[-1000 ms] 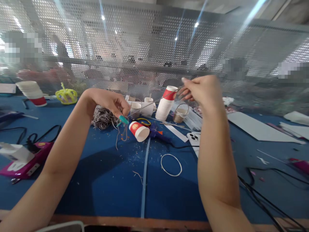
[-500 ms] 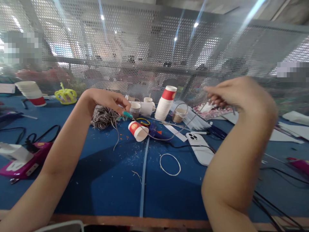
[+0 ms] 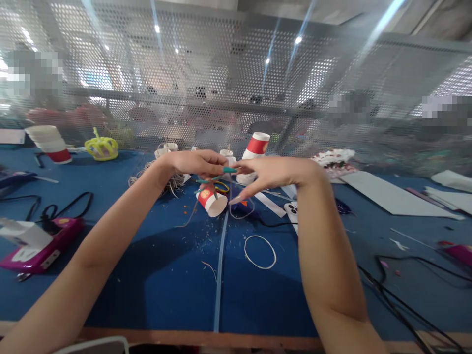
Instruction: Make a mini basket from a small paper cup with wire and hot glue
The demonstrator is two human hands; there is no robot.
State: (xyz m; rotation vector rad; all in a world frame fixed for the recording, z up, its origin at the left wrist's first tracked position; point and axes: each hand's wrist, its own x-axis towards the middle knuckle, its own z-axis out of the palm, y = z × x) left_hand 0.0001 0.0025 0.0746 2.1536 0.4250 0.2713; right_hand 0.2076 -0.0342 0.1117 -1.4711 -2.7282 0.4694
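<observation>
My left hand and my right hand are close together above the middle of the table, fingertips nearly meeting. A thin grey cord hangs in a loop between them, pinched in the fingers of both. Just below my left hand lies a red and white paper cup on its side, its mouth facing right. Behind my left wrist sits a bundle of grey cord, partly hidden. A white ring lies flat on the blue table nearer the front.
Stacked cups stand behind my right hand. A white phone is partly hidden by my right forearm. A magenta power strip is at left, a yellow woven basket behind it. White sheets and black cables lie at right.
My right hand has moved left to meet my left hand, which has shifted slightly right. The cord stretched wide between them now hangs in a small narrow loop.
</observation>
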